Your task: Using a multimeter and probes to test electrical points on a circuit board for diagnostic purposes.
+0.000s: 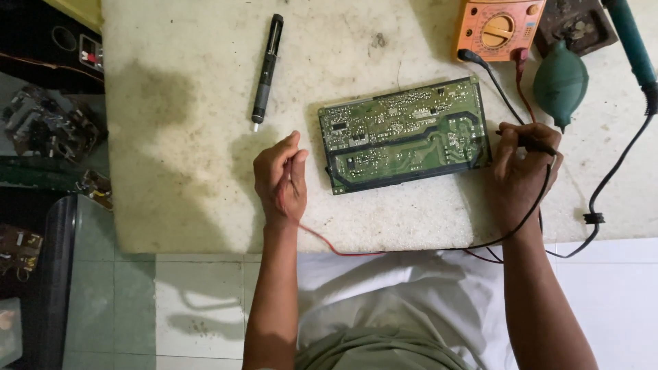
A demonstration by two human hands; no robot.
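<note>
As the green circuit board (404,133) lies flat on the tabletop (185,171), it looks light, stiff, fragile; hold by edges. Left hand (279,179) grip pinches red probe wire (322,241) just left of board; right hand (522,168) clamps black probe (531,142) at board's right edge.

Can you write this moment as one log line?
left hand: holds red probe lead | right hand: black probe at green circuit board edge | orange multimeter behind

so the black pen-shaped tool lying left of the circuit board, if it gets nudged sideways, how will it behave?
The black pen-shaped tool looks cylindrical and lies flat on the white worktop, so it would probably roll; a clip, if any, can't be made out. It looks rigid and slim, likely light. It lies apart from the circuit board and the left hand, so nothing close would stop it.
</note>
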